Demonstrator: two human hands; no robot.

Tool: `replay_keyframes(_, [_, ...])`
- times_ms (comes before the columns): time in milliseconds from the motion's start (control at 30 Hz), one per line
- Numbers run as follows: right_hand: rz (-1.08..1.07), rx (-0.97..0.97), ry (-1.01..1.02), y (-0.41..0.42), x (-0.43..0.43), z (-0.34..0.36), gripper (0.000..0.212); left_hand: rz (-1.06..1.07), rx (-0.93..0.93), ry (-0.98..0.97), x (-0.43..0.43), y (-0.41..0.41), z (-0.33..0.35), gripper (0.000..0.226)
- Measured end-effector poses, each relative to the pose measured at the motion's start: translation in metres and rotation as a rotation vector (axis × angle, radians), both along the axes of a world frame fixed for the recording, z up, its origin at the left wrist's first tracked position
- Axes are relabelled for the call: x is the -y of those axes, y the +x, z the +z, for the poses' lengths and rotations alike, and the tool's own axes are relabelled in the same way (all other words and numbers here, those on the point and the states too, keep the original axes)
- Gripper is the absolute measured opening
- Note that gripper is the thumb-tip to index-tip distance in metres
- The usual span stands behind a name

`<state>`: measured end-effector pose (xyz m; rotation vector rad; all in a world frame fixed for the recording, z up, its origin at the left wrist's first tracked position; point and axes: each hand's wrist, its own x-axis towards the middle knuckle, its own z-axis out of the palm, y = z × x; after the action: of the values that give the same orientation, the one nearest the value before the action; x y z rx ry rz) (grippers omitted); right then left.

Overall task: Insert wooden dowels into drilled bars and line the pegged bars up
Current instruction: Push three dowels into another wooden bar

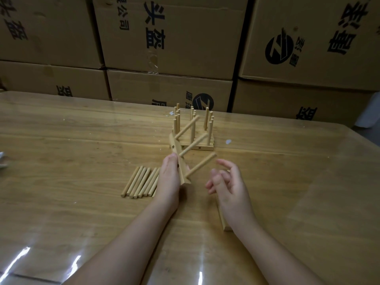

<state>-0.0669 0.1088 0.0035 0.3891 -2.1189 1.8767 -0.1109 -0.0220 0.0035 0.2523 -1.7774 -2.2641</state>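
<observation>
Dowels [194, 144], three, slanted from the pale drilled bar [176, 148] that our left grip [168, 177] clamped; our right grip [230, 186] hung slack, holding nothing, with broad table [298, 171] to its right.

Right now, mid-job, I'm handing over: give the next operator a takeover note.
Left hand: grips a pale wooden drilled bar, tilted, with three round wooden dowels seated in it.
Right hand: open, holding nothing, above a bare wooden bar lying on the wooden table.
A row of loose wooden dowels lies beside the left hand; finished pegged bars stand lined up at the back.
Left to do: stand the held bar in that line, then peg the bare bar.
</observation>
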Motion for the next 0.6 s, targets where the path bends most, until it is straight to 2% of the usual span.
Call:
replay_keyframes(100, [-0.042,0.047,0.144,-0.003,-0.001,-0.002,0.035,-0.060,-0.006,0.093,0.002,-0.001,0.001,0.045])
replay_keyframes(167, [-0.066,0.066,0.187,-0.004,0.000,-0.003,0.029,-0.146,-0.007,0.119,0.001,0.000,0.000,0.044])
replay_keyframes(300, [-0.116,0.083,0.116,-0.007,-0.002,-0.002,0.021,-0.340,0.006,0.334,0.000,0.002,0.005,0.032])
replay_keyframes(433, [-0.153,0.088,0.075,-0.011,-0.009,0.001,0.013,-0.376,-0.019,0.484,0.001,0.003,0.009,0.015])
replay_keyframes(600, [-0.138,0.151,0.097,-0.017,-0.022,0.008,0.011,-0.425,-0.024,0.456,-0.001,0.008,0.010,0.030])
